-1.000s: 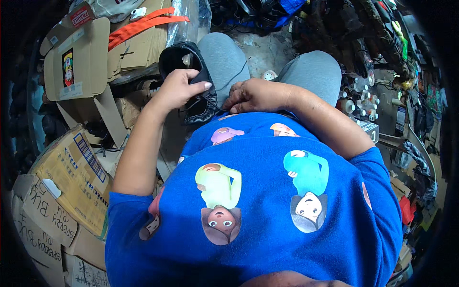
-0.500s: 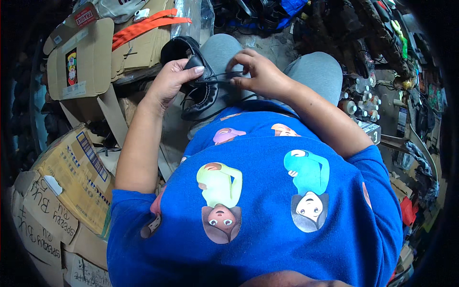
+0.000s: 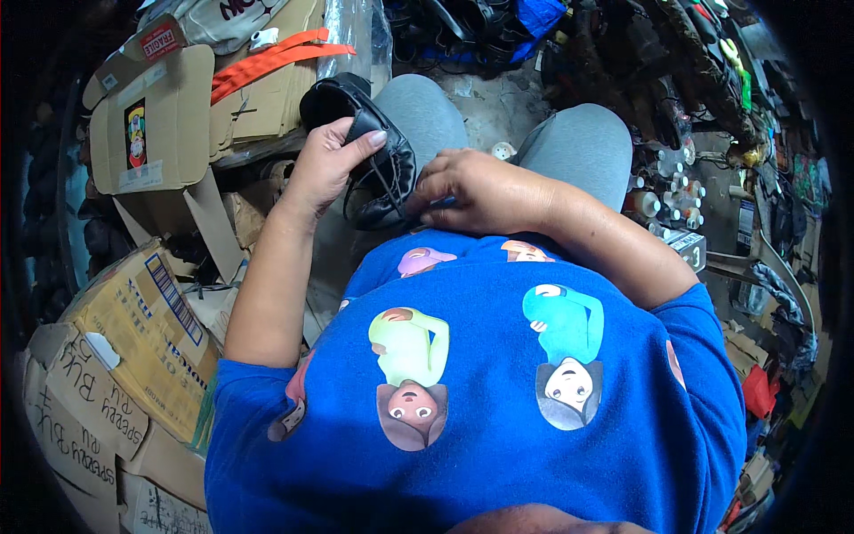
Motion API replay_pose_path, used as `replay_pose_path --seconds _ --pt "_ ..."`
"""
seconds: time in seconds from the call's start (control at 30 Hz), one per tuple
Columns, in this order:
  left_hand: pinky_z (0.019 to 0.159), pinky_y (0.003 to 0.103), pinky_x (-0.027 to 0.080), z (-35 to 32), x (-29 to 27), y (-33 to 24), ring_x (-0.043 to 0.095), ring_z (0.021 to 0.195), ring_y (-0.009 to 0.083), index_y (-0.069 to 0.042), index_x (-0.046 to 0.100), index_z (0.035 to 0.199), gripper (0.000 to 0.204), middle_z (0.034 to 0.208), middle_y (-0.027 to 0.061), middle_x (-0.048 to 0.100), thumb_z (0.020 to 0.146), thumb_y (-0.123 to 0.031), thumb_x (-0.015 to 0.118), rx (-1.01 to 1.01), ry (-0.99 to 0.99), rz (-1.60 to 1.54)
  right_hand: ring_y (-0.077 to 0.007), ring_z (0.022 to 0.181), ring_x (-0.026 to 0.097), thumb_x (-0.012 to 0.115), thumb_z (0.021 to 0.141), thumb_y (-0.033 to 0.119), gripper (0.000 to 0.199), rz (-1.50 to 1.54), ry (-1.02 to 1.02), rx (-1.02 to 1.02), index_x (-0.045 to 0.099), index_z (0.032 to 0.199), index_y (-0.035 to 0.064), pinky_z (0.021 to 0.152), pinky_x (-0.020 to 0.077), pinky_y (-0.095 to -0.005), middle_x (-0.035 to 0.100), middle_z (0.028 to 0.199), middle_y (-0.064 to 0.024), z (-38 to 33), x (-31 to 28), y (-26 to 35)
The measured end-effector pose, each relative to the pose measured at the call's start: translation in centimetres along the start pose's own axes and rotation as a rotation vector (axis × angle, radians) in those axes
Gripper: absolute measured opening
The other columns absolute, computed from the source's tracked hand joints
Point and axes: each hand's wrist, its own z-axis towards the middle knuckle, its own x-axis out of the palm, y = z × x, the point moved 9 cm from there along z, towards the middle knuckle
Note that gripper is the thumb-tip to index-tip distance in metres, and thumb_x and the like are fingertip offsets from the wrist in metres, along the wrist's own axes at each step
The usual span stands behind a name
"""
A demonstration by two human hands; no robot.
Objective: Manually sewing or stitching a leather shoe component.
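A black, glossy leather shoe (image 3: 402,158) lies tilted over my left knee, its opening toward the upper left. My left hand (image 3: 331,167) is closed on its side, thumb pressed on the edge of the opening and fingers hidden behind. A thin black cord (image 3: 374,173) runs along the shoe below that thumb. At the shoe's lower end, close to my lap, my right hand (image 3: 489,191) has its fingers curled in against the leather; its fingertips are partly hidden.
Flattened cardboard (image 3: 267,111) with orange strips (image 3: 280,60) lies to the left, beside an open carton (image 3: 156,116). A yellow box (image 3: 147,334) stands nearer. Small bottles (image 3: 680,205) are grouped at the right. Black shoes (image 3: 471,27) pile up at the far side.
My right hand has come down and nearer my lap, from pulling at the black cord to the shoe's lower end. The shoe has turned slightly in my left hand, which keeps its hold.
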Motion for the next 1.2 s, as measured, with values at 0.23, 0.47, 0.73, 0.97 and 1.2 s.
replay_pose_path --seconds 0.23,0.47,0.73,0.97,1.2 --pt "0.074 0.022 0.047 -0.7 -0.3 -0.3 0.060 0.077 0.0058 -0.001 0.065 0.094 0.012 0.086 0.0017 0.067 0.087 -0.010 0.062 0.027 -0.003 -0.005 -0.0189 0.082 0.059 0.064 0.083 0.017 0.019 0.115 0.066 0.388 0.065 0.092 0.0002 0.076 0.0466 -0.0308 0.064 0.086 -0.0097 -0.6 -1.4 -3.2" --pt "0.073 0.021 0.046 -0.2 1.0 -0.2 0.057 0.076 0.0039 0.000 0.065 0.094 0.013 0.085 0.0001 0.066 0.088 -0.010 0.061 0.013 0.012 0.010 -0.0110 0.072 0.056 0.054 0.092 0.030 0.032 0.346 -0.185 0.650 0.063 0.099 0.0003 0.066 0.0466 -0.0268 0.062 0.077 -0.0040 1.1 -4.7 -7.2" --pt "0.061 0.024 0.042 1.4 1.1 0.8 0.049 0.067 0.0024 -0.001 0.065 0.088 0.017 0.072 -0.0020 0.062 0.086 -0.017 0.063 0.087 -0.041 0.356 -0.0259 0.064 0.063 0.066 0.080 0.025 0.025 -0.230 -0.019 0.448 0.067 0.094 0.0043 0.065 0.0495 -0.0354 0.063 0.070 -0.0158 2.8 -4.1 -5.1" --pt "0.067 0.025 0.044 2.6 2.0 0.4 0.053 0.070 0.0050 -0.001 0.064 0.089 0.019 0.074 0.0005 0.063 0.086 -0.019 0.062 0.077 -0.109 0.791 -0.0367 0.076 0.061 0.058 0.078 0.017 0.016 -0.524 -0.037 0.282 0.063 0.082 0.0020 0.068 0.0483 -0.0421 0.062 0.078 -0.0179 2.8 -3.2 -6.2" --pt "0.066 0.027 0.044 3.2 1.4 1.0 0.052 0.068 0.0078 0.000 0.062 0.084 0.023 0.071 0.0046 0.061 0.085 -0.023 0.063 0.123 -0.125 0.850 -0.0367 0.083 0.060 0.056 0.080 0.016 0.016 -0.458 0.033 0.344 0.061 0.086 0.0021 0.075 0.0478 -0.0434 0.062 0.089 -0.0173 -0.4 -4.0 -7.0"
